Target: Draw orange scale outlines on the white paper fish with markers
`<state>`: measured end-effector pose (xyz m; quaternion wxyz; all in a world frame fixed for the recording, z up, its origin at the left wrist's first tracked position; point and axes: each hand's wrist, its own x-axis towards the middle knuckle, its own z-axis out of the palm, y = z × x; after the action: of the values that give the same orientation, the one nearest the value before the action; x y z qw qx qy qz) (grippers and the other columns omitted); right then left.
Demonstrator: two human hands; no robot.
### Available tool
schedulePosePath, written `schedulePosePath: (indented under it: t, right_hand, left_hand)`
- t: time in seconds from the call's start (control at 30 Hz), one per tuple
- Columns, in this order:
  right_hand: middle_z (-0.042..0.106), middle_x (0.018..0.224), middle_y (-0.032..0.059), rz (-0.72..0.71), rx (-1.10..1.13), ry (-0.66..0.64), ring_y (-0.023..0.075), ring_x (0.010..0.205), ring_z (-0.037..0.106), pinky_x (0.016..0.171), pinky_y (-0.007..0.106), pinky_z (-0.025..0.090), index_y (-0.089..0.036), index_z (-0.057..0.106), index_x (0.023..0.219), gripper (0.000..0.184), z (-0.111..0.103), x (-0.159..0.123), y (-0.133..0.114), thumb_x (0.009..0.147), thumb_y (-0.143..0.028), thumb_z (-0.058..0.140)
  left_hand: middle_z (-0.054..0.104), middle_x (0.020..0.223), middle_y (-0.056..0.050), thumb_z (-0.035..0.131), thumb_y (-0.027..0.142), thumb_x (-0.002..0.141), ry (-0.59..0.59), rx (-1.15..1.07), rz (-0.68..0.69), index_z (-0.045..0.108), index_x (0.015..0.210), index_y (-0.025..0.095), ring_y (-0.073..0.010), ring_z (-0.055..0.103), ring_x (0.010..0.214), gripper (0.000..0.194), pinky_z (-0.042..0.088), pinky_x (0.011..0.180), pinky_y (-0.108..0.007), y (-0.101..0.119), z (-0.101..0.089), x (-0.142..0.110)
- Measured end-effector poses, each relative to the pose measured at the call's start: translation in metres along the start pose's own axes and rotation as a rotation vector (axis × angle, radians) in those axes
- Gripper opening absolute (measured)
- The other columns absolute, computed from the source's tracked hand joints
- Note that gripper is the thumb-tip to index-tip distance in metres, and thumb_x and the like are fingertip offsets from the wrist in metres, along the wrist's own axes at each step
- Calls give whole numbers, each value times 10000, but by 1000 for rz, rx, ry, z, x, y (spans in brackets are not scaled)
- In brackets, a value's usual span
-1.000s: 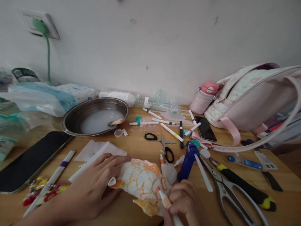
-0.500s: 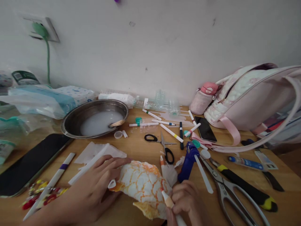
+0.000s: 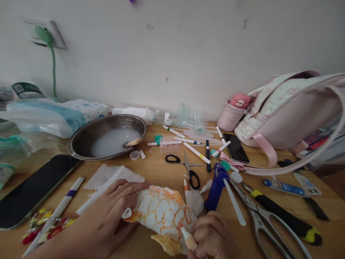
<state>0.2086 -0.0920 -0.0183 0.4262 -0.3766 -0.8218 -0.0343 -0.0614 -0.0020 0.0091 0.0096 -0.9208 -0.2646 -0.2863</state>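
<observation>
A white paper-covered craft piece (image 3: 161, 208) lies low in the middle, with an orange net of lines, orange along its top edge and a yellowish flap (image 3: 167, 244) below. My left hand (image 3: 115, 208) grips its left end, fingers over the top and thumb hidden beneath. Beside those fingers a small white loop (image 3: 127, 213) sticks out. In my right hand (image 3: 212, 233) is a marker (image 3: 188, 238) with an orange-red tip, which touches the craft piece's lower right surface. Just behind the piece lie an orange marker cap (image 3: 185, 185) and crumpled white tissue (image 3: 195, 202).
A metal basin (image 3: 78, 150) of cloudy water holds a brush. Scissors (image 3: 187, 164), a blue glue gun (image 3: 215, 190), large shears (image 3: 252, 207) and several markers lie around the table. Phones (image 3: 40, 187) and beads (image 3: 54, 226) are at left; a pink backpack (image 3: 293, 118) stands at right.
The marker tip in my right hand has moved slightly left and down across the craft piece. My left hand keeps its hold. The view has shifted a little.
</observation>
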Motion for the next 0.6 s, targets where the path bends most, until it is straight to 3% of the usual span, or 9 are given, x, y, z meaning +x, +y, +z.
schedulePosePath:
  t: [0.33, 0.6]
  right_hand:
    - [610, 607, -71, -9, 15, 23, 95, 636, 677, 683, 282, 485, -234, 513, 752, 269, 2, 2, -2, 1010, -174, 469]
    - [586, 636, -54, 79, 90, 89, 101, 641, 652, 649, 248, 512, -219, 502, 792, 226, 4, 0, -7, 847, 0, 520]
  left_hand:
    - [773, 1129, -100, 452, 177, 913, -45, 67, 18, 475, 952, 265, -180, 711, 1041, 99, 491, 931, -334, -2, 2, -3]
    - [758, 1115, -145, 440, 170, 921, -69, 59, 34, 478, 983, 243, -176, 719, 1049, 103, 544, 885, -336, -3, 0, -4]
